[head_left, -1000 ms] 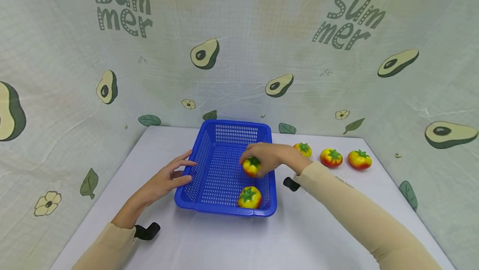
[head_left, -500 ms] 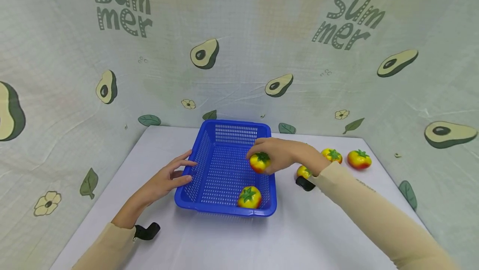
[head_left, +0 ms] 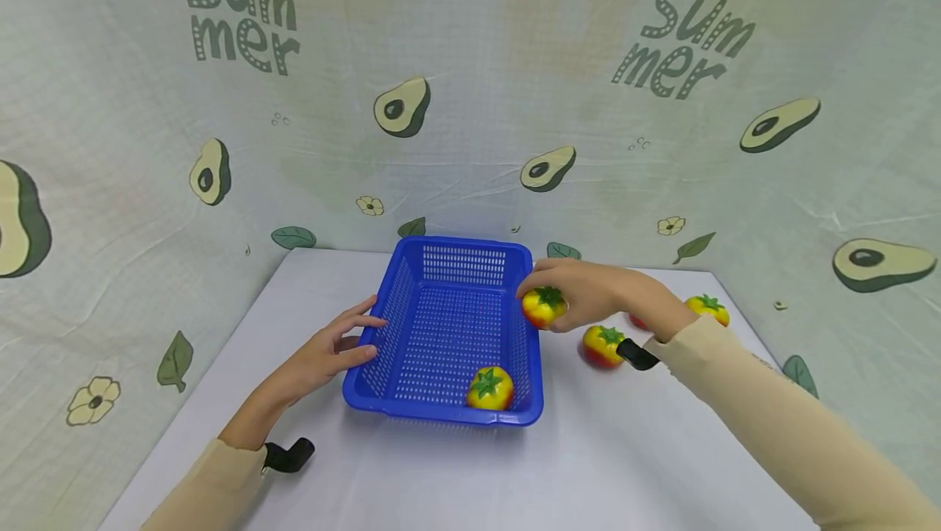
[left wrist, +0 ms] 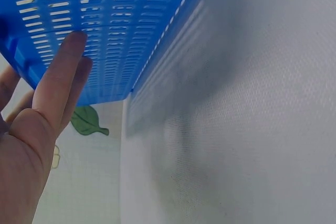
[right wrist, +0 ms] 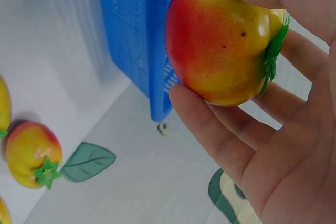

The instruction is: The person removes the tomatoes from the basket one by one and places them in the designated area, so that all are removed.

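Observation:
My right hand (head_left: 581,290) grips a yellow-red fruit (head_left: 544,308) with a green leafy top, held just above the right rim of a blue plastic basket (head_left: 441,410). In the right wrist view, the thumb is over one side of this fruit (right wrist: 220,51) and the fingers lie along the other. A second yellow-red fruit (head_left: 490,389) rests in the basket's near right corner. My left hand (head_left: 323,355) rests with relaxed, fairly straight fingers at the basket's left rim. In the left wrist view, the thumb (left wrist: 60,80) lies against the slotted basket wall (left wrist: 115,35).
Right of the basket, another yellow-red fruit (head_left: 601,347) sits on the white tabletop (head_left: 456,482). One more fruit (head_left: 709,309) is farther right, and another (head_left: 637,321) is mostly hidden by my right wrist. A printed cloth (head_left: 470,106) stands behind the table.
My right hand has moved rightward and slightly back with the fruit, from over the basket's inside to its right rim. The left hand, the basket and the fruit inside it have stayed put.

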The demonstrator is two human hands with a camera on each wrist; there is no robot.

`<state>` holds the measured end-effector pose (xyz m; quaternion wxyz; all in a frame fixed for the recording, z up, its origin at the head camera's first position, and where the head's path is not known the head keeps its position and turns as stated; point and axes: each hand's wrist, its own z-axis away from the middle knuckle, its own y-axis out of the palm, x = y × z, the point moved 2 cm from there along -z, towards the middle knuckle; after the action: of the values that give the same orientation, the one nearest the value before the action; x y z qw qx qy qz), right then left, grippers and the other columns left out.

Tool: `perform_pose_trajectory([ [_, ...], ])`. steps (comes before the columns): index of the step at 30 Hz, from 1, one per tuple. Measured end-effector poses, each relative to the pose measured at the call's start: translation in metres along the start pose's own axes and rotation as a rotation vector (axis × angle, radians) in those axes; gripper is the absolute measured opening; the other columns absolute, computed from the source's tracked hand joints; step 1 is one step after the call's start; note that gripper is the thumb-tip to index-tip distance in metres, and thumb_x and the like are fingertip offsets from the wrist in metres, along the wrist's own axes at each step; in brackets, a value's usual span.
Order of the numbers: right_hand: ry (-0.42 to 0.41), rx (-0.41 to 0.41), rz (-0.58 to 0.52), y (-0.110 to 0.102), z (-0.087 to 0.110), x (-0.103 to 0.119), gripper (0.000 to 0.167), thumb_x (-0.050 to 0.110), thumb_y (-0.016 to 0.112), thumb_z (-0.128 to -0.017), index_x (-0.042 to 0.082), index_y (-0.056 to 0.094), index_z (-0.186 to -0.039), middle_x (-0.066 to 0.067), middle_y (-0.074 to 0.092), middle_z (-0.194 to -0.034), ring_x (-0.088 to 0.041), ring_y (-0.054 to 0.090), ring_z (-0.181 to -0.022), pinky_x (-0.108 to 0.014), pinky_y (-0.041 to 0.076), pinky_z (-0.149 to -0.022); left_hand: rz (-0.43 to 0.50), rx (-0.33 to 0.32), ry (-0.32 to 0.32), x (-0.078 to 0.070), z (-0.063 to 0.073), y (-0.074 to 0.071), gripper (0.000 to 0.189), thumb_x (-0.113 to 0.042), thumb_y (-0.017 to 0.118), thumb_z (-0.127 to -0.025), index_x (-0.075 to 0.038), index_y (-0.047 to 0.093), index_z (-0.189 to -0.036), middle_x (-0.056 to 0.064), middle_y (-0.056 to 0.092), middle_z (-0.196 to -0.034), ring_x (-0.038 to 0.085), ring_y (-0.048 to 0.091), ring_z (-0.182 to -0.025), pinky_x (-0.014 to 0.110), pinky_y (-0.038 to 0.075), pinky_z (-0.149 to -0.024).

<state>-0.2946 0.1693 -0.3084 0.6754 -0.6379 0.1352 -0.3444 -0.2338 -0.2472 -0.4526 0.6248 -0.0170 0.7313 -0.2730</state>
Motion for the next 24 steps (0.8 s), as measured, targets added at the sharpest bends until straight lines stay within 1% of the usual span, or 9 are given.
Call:
perform_pose_trajectory([
  [4, 0.038, 0.002, -0.014, 0.001, 0.010, -0.009, 0.058, 0.017, 0.083, -0.087, 0.022, 0.067, -0.142, -0.004, 0.062, -0.139, -0.026, 0.059, -0.123, -0.051, 0.056, -0.104, 0.021, 0.013, 0.002, 0.000, 0.000, 0.000, 0.049, -0.023, 0.068, -0.106, -0.011, 0.055, -0.152, 0.010, 0.010, -0.179, 0.054, 0.041, -0.146, 0.069, 0.040, -0.115],
  [6, 0.055, -0.002, -0.011, 0.002, 0.015, -0.015, 0.058, 0.017, 0.083, -0.087, 0.022, 0.067, -0.143, -0.004, 0.063, -0.139, -0.026, 0.059, -0.124, -0.053, 0.055, -0.105, 0.033, 0.019, 0.002, 0.001, -0.001, 0.000, 0.049, -0.022, 0.068, -0.106, -0.011, 0.055, -0.152, 0.009, 0.010, -0.179, 0.053, 0.043, -0.145, 0.068, 0.041, -0.115],
  [13, 0.087, -0.018, -0.006, 0.003, 0.032, -0.032, 0.056, 0.022, 0.084, -0.088, 0.024, 0.067, -0.142, -0.001, 0.063, -0.137, -0.025, 0.059, -0.125, -0.055, 0.054, -0.106, 0.036, 0.019, 0.003, 0.000, 0.000, -0.001, 0.049, -0.022, 0.068, -0.105, -0.010, 0.055, -0.152, 0.009, 0.010, -0.179, 0.055, 0.035, -0.150, 0.070, 0.036, -0.117],
  [20, 0.112, -0.026, -0.024, 0.006, 0.045, -0.045, 0.055, 0.024, 0.086, -0.088, 0.025, 0.068, -0.140, 0.000, 0.065, -0.132, -0.023, 0.060, -0.119, -0.053, 0.057, -0.101, 0.027, 0.017, 0.000, 0.001, 0.000, -0.001, 0.049, -0.023, 0.068, -0.106, -0.011, 0.055, -0.152, 0.009, 0.010, -0.179, 0.054, 0.043, -0.145, 0.069, 0.040, -0.115],
  [24, 0.123, -0.038, -0.033, 0.009, 0.054, -0.053, 0.053, 0.022, 0.085, -0.088, 0.024, 0.069, -0.138, -0.001, 0.065, -0.128, -0.022, 0.060, -0.114, -0.051, 0.058, -0.099, 0.026, 0.014, 0.002, 0.001, 0.000, 0.000, 0.049, -0.024, 0.068, -0.105, -0.011, 0.056, -0.152, 0.009, 0.010, -0.179, 0.054, 0.039, -0.148, 0.070, 0.039, -0.116],
])
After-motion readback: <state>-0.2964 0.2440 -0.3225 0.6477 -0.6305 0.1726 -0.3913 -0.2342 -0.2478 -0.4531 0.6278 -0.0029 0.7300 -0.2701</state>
